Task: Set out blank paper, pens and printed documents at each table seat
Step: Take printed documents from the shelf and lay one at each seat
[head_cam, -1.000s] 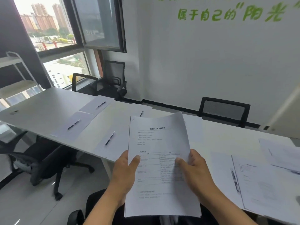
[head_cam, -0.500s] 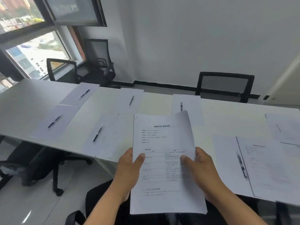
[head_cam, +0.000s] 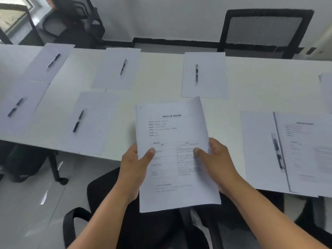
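Note:
I hold a stack of printed documents [head_cam: 172, 133] over the near edge of the white table [head_cam: 161, 76]. My left hand [head_cam: 133, 168] grips its left side, thumb on top. My right hand [head_cam: 215, 162] grips the right side, thumb pressed on the top page. Several blank sheets lie on the table, each with a black pen on it, such as the sheet [head_cam: 93, 123] with its pen [head_cam: 78, 121] and the far sheet [head_cam: 204, 74] with its pen [head_cam: 196, 73]. At the right seat a blank sheet [head_cam: 256, 150], a pen [head_cam: 277, 151] and a printed document [head_cam: 309, 151] lie together.
A black mesh chair [head_cam: 264, 31] stands beyond the table at the far right, another black chair [head_cam: 79, 20] near the window at the far left. A black chair [head_cam: 161, 227] sits below my arms, and a chair base [head_cam: 53, 168] is under the table's left part.
The view has tilted down and drawn closer to the table. The stack stays in both hands, now lower and over the table's near edge.

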